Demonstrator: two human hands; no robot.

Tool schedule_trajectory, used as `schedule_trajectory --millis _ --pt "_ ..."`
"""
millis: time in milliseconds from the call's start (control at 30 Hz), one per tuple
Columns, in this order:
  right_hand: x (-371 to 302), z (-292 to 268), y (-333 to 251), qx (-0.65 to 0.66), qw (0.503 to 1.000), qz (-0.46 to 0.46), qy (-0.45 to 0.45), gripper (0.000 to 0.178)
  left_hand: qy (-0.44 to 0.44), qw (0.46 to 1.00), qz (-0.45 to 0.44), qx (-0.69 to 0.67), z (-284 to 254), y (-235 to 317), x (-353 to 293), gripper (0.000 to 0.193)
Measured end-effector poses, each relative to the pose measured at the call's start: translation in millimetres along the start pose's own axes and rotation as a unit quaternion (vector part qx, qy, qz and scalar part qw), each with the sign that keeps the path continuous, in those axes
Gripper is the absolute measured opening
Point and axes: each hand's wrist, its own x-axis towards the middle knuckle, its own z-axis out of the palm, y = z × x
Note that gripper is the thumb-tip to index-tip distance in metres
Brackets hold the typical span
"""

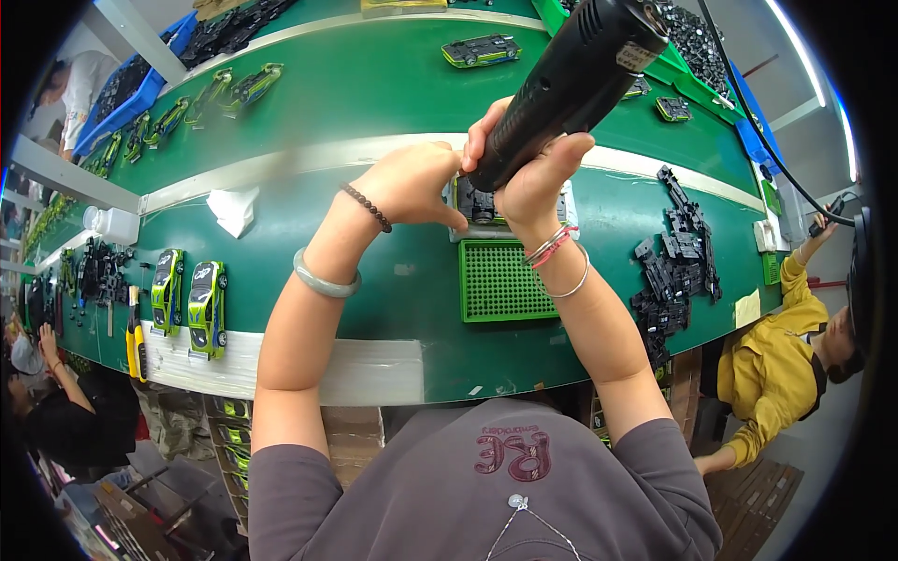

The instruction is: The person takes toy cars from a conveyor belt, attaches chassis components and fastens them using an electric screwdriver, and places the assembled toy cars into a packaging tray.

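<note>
My right hand is wrapped round a thick black electric screwdriver, which slants up and away to the right. Its lower end is over a toy car with its black underside up, resting on a pale fixture. At the car's left side, my left hand is closed, thumb on the near side and fingers on the far side, partly hidden. Right below the fixture lies a green tray full of small holes. The screwdriver's tip and part of the car are hidden by my right hand.
Black plastic chassis parts are heaped at right. Left are two green toy cars, yellow-black pliers, a white tissue and a white bottle. Beyond a pale rail, more cars lie on a green belt. A co-worker in yellow sits right.
</note>
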Motion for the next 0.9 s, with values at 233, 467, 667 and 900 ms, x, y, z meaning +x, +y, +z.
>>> schedule_trajectory --millis 233,467,667,900 --pt "0 -1 11 -0.013 0.999 0.023 -0.020 0.096 0.035 0.998 0.043 -0.019 4 -6 3 0.046" --pt "-1 8 21 0.001 0.999 -0.040 -0.029 0.079 0.022 0.997 0.005 -0.079 -4 0 -4 0.048" --pt "4 7 20 -0.005 0.999 -0.032 -0.025 0.083 0.057 0.993 0.068 -0.080 1 -13 0 0.054" --pt "3 -6 2 0.060 0.998 0.004 -0.001 0.091 0.093 0.989 0.083 -0.076 0 -14 6 0.049"
